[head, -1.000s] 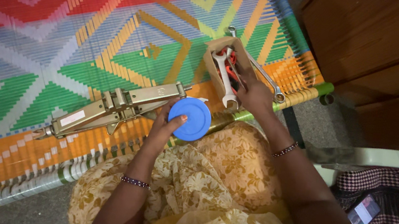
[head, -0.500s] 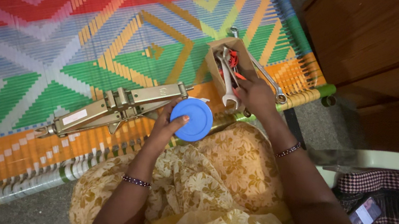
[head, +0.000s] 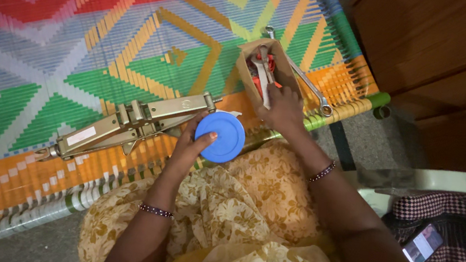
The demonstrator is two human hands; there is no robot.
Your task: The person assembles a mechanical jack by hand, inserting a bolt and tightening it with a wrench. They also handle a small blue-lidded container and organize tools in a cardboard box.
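My left hand [head: 189,146] grips a round blue lid [head: 220,136] by its edge, just in front of a metal scissor jack [head: 129,122] lying on the woven cot. My right hand [head: 283,108] reaches into a small open cardboard box [head: 249,57] and closes on the handle of a white-and-red tool [head: 264,73] among the tools inside. A long ring spanner [head: 308,87] lies on the weave beside the box, right of my right hand.
The cot [head: 80,31] has a bright woven surface in red, blue, green and orange. A wooden cabinet [head: 451,62] stands to the right. A checked cloth [head: 455,232] with a phone [head: 422,244] on it lies at the lower right.
My right hand has shifted slightly inside the box. The left hand still holds the blue lid in the same place.
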